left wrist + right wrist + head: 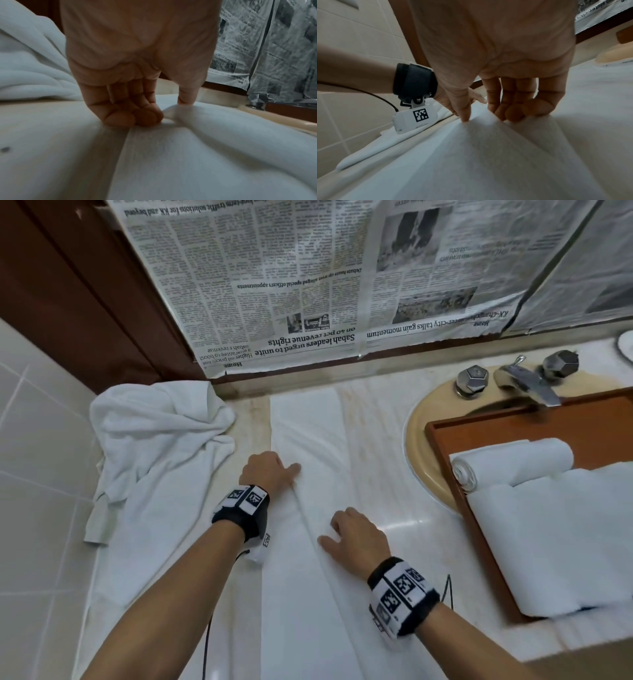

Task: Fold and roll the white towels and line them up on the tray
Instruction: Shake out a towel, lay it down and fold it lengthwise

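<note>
A long white towel lies flat on the marble counter, running from the back wall toward me. My left hand pinches a raised lengthwise fold at its left edge. In the left wrist view the curled fingers and thumb grip that ridge of towel. My right hand, nearer to me, pinches the same fold; the thumb and fingers squeeze the towel. The brown wooden tray sits over the sink at the right and holds one rolled towel and a larger folded one.
A crumpled pile of white towels lies at the back left of the counter. The beige sink and chrome faucet are at the right. Newspaper covers the wall behind. A tiled wall closes the left side.
</note>
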A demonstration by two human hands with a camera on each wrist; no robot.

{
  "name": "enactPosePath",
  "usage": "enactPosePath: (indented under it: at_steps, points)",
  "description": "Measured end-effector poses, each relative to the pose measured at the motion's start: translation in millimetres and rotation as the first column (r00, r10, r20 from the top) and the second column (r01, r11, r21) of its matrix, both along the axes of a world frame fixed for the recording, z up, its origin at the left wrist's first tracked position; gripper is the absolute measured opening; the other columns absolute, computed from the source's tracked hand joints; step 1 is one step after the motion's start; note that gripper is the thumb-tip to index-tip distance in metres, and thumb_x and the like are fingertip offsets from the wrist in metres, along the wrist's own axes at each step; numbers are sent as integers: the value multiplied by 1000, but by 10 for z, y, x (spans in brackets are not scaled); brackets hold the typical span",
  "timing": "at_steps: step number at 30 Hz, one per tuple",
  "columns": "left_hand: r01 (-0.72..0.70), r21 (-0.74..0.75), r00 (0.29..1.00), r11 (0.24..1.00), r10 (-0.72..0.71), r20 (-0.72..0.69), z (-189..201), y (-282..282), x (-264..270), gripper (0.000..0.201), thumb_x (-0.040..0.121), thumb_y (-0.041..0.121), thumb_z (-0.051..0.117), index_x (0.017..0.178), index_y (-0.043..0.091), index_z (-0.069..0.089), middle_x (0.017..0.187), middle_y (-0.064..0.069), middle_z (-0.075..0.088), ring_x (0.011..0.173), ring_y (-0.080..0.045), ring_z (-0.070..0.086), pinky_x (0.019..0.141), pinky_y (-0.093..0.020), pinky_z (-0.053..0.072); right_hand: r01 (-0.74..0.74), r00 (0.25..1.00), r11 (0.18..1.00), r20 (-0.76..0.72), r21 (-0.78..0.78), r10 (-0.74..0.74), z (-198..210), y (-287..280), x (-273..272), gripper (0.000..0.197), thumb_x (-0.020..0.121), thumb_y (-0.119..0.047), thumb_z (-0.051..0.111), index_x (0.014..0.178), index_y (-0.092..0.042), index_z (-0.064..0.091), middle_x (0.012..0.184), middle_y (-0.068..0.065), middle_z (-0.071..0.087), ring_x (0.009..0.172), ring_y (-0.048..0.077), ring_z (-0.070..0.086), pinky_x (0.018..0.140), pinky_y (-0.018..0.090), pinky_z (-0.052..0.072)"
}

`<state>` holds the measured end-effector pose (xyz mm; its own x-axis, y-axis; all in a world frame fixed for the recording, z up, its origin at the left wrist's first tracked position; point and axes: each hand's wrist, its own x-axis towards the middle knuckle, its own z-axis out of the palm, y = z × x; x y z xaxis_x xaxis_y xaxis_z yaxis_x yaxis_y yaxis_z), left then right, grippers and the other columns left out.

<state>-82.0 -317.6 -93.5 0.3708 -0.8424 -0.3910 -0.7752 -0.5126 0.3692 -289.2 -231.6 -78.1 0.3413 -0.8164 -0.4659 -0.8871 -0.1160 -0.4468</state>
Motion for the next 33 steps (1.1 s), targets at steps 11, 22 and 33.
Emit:
enactPosePath:
  at_steps: [11, 22, 33]
  points:
    - [-79, -77, 957, 994, 54, -286, 55, 223, 196, 9, 85, 19, 65, 86, 11, 69, 75, 3, 63, 77, -17, 56, 56, -19, 37, 73, 985, 994, 164, -77, -60, 570, 502, 554, 21, 98, -26, 49, 102, -7, 55, 94, 11, 62, 84, 30, 60, 73, 37, 52]
    - [-54, -112, 976, 992, 29, -215, -16, 372, 360, 3, 86, 17, 62, 89, 17, 61, 105, -6, 66, 99, -28, 62, 85, -33, 53, 41, 997, 996, 59, 79, -45, -14, 904, 1022, 16, 94, -18, 49, 107, -9, 46, 96, 13, 56, 81, 31, 55, 66, 34, 44]
    - [264, -221, 956, 939, -284, -66, -188, 753, 439, 52, 88, 38, 69, 133, 19, 52, 133, -5, 48, 120, -32, 45, 95, -41, 44, 113, 978, 982, 189, -154, -83, 62, 501, 351, 36, 95, -32, 54, 127, -15, 53, 119, 6, 54, 104, 24, 56, 88, 35, 48]
